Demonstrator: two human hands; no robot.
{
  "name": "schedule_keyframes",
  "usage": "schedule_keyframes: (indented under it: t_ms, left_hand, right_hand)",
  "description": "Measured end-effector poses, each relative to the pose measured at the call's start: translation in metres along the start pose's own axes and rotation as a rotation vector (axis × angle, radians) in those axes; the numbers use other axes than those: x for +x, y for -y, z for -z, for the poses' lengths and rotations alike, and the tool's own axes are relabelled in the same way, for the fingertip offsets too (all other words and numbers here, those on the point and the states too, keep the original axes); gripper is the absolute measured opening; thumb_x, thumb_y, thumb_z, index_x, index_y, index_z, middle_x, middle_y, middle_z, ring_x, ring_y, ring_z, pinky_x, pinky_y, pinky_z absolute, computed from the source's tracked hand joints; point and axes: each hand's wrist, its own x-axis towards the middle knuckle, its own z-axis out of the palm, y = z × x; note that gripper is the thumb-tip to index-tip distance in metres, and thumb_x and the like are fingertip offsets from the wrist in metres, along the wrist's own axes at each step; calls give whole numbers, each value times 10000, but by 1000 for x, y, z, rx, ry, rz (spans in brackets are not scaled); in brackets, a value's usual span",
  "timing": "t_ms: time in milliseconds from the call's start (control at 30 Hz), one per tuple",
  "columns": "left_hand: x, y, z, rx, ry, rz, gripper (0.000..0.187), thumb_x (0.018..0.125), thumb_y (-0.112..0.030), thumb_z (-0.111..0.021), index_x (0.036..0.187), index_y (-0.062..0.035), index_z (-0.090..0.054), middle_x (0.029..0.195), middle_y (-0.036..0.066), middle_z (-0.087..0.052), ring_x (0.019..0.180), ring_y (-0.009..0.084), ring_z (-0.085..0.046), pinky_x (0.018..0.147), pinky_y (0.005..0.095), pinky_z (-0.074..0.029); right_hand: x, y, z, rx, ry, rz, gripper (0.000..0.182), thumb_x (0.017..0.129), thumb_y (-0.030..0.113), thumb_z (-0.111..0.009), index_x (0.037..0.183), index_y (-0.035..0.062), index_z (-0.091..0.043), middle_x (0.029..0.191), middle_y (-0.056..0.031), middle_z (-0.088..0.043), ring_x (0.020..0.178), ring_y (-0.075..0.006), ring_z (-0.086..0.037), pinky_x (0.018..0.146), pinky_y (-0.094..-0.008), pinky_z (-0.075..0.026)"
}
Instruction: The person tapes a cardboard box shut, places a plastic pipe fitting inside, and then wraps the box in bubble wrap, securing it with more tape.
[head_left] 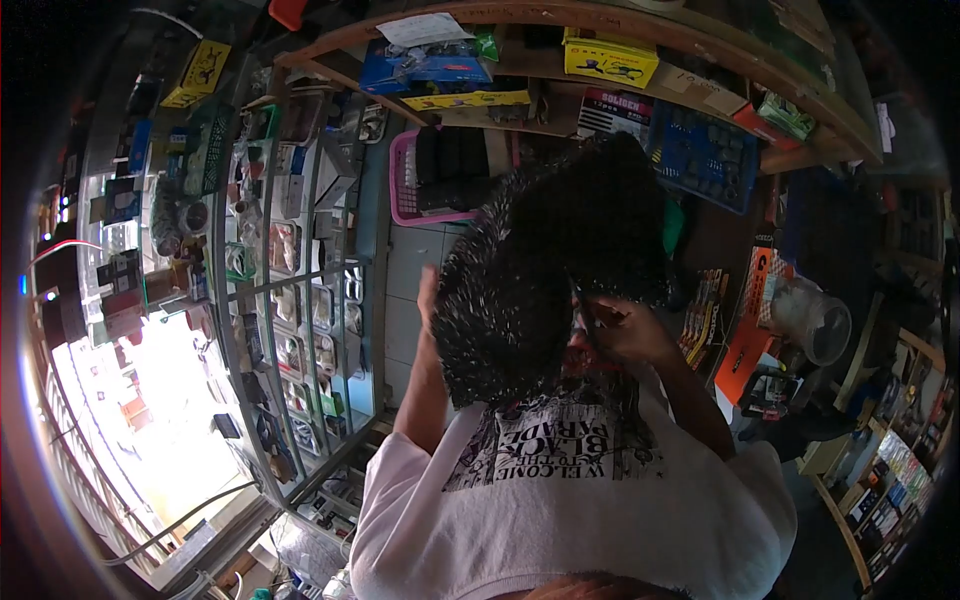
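Observation:
A large black, white-flecked sheet-like bundle [510, 310], perhaps fabric or plastic, is held up in front of my chest. At its left edge, my left hand [428, 305] is closed on the bundle, with most of its fingers hidden behind it. My right hand [625, 328] is under the bundle's lower right side, its fingers curled around a thin dark item whose kind I cannot make out. Something small and reddish [580, 355] shows beside those fingers, partly covered by the black material.
A pink basket [402, 180] with black packs stands beyond the bundle. A blue tray [705, 150] of small parts sits at the back right. Glass shelves [300, 300] full of goods line the left. Orange boxes [745, 330] and a clear plastic jar [828, 330] are at right.

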Motion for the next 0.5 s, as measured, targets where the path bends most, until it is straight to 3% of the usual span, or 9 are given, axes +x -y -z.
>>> schedule_keyframes:
  t_ms: [67, 133, 233, 333, 400, 500]
  left_hand:
    - [7, -26, 9, 265, -91, -56, 303, 911, -97, -601, 1170, 50, -654, 1120, 158, -703, 1032, 306, -681, 894, 368, -554]
    - [18, -53, 0, 1030, 380, -722, 342, 821, 65, -561, 1153, 74, -643, 1173, 209, -674, 1046, 344, -676, 919, 407, -559]
    - [28, -81, -52, 580, 509, -678, 360, 780, 131, -543, 1121, 85, -649, 1175, 222, -667, 1051, 346, -674, 932, 402, -558]
    - [38, -95, -54, 799, 452, -672, 375, 768, 136, -558, 1128, 81, -646, 1172, 206, -670, 1050, 329, -674, 934, 389, -557]
    - [55, -96, -35, 1118, 532, -768, 370, 797, 95, -598, 1164, 68, -635, 1175, 190, -669, 1044, 312, -674, 933, 385, -555]
    - [35, -91, -74, 871, 140, -338, 355, 852, -12, -665, 1201, 43, -627, 1186, 155, -665, 1045, 270, -665, 925, 360, -546]
  right_hand:
    - [4, 1, 3, -95, -21, 121, 386, 869, -43, -706, 1241, -24, -604, 982, -21, -669, 868, -109, -672, 765, -251, -540]
    - [12, 9, 11, -285, 2, 251, 383, 849, -37, -733, 1214, -26, -619, 938, -11, -675, 840, -93, -660, 734, -235, -523]
    - [18, 18, 7, -131, 13, 198, 402, 833, 3, -764, 1207, -28, -620, 844, 7, -653, 772, -66, -625, 689, -215, -488]
    - [33, 24, 13, 15, 114, 236, 443, 818, 63, -802, 1208, -27, -612, 821, 15, -617, 737, -47, -588, 668, -212, -474]
    - [39, 30, 14, 78, 121, 219, 469, 811, 86, -817, 1212, -28, -603, 814, 20, -599, 732, -40, -571, 659, -210, -464]
    - [45, 26, 18, 39, 104, 259, 492, 806, 92, -826, 1221, -28, -591, 824, 21, -592, 742, -35, -561, 657, -208, -456]
